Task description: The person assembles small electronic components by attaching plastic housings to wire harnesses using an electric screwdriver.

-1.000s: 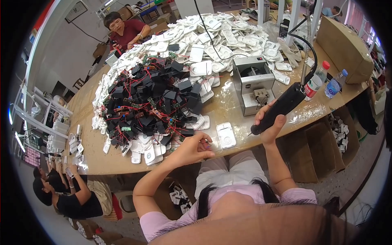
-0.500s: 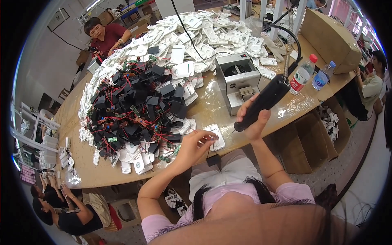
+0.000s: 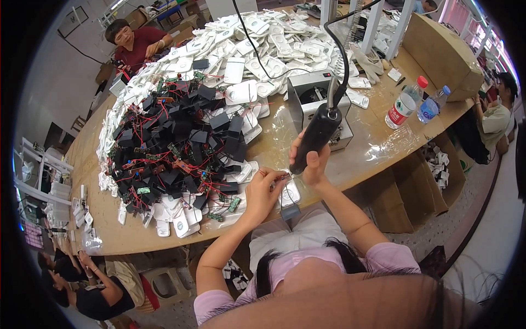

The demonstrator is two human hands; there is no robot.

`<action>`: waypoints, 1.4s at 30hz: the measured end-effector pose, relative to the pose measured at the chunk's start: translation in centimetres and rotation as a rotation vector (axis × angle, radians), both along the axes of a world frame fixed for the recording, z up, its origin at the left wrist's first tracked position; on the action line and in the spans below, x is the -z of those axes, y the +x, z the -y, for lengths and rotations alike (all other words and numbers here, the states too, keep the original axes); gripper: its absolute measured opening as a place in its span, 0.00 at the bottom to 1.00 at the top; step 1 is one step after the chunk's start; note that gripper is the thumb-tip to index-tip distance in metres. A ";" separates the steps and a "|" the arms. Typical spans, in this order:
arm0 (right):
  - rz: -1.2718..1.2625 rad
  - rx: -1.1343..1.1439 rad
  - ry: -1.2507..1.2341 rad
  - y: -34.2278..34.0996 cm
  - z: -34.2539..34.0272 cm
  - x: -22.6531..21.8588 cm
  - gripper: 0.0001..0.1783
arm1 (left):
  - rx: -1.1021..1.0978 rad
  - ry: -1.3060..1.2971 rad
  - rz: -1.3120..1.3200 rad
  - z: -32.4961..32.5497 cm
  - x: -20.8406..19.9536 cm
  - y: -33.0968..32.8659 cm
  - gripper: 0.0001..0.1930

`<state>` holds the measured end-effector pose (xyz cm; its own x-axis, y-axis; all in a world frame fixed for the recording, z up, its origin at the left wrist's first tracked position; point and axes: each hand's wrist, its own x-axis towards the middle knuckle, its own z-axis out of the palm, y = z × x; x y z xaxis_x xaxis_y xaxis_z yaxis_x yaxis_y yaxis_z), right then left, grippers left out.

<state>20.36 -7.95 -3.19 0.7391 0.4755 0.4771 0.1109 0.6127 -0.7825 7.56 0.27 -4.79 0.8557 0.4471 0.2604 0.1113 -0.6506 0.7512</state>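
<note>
My right hand is wrapped round a black electric screwdriver, its tip end pointing down toward the table edge. Close beside it, my left hand pinches a small circuit board over a white plastic casing lying on the table. A thin dark wire runs down from there to a black block, which hangs at the table's front edge. The screwdriver tip is hard to make out; it is near the board, and I cannot tell whether it touches.
Left stands a heap of black blocks with red wires and green boards; behind it, a large heap of white casings. A grey metal machine, two bottles and cardboard boxes are at right. Other people sit around.
My right hand has brought the screwdriver left and down, more upright, close to my left hand. The black block now hangs a little farther right and shows more fully.
</note>
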 end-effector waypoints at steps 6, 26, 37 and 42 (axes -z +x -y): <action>-0.004 -0.047 0.012 -0.2 -0.2 0.2 0.38 | -0.022 0.026 -0.040 -0.1 -0.2 0.0 0.08; 0.122 -0.076 -0.046 -0.3 -0.2 2.4 0.35 | 0.020 0.199 0.009 0.1 -0.1 0.3 0.10; -0.081 -0.322 0.243 0.0 2.1 -0.3 0.39 | 0.131 0.385 -0.053 0.0 -2.1 -5.9 0.07; 0.080 -0.029 0.234 4.6 8.2 -3.1 0.38 | 0.103 0.486 -0.611 -0.1 -4.0 -18.2 0.13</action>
<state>24.94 -16.13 -0.13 0.6822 0.3654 0.6333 0.1470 0.7799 -0.6084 -10.61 0.40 -0.75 0.9412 0.3144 -0.1233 0.3342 -0.9200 0.2049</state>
